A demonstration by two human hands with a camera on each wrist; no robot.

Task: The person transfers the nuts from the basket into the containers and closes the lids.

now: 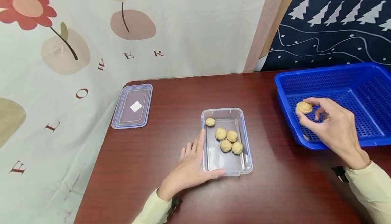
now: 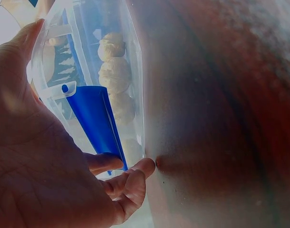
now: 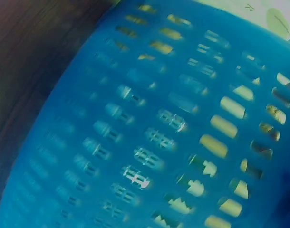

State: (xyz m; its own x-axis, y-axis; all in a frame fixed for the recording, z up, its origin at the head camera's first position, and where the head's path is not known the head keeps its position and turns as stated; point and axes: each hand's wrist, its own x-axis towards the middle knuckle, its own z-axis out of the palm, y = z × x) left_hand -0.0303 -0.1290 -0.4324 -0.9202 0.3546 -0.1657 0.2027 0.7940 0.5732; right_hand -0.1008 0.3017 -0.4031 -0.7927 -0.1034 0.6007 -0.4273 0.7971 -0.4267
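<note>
In the head view a clear plastic box (image 1: 226,164) holds several walnuts (image 1: 225,146). My left hand (image 1: 189,169) rests against the box's left side and near corner, thumb along the near rim, fingers fairly straight; the left wrist view shows this hand (image 2: 54,147) beside the clear wall. Over the left part of the blue basket (image 1: 290,122), my right hand (image 1: 336,125) pinches one walnut (image 1: 303,107) between thumb and index finger. Part of another walnut (image 1: 305,137) shows low in the basket's near left corner. The right wrist view shows only the slotted basket wall (image 3: 135,109), not the hand.
A clear lid (image 1: 131,115) with a blue edge and a white label lies on the dark red table (image 1: 171,105) at the back left. A curtain (image 1: 198,30) with flower prints stands behind the table, and a dark cloth (image 1: 330,37) with white trees hangs behind the basket.
</note>
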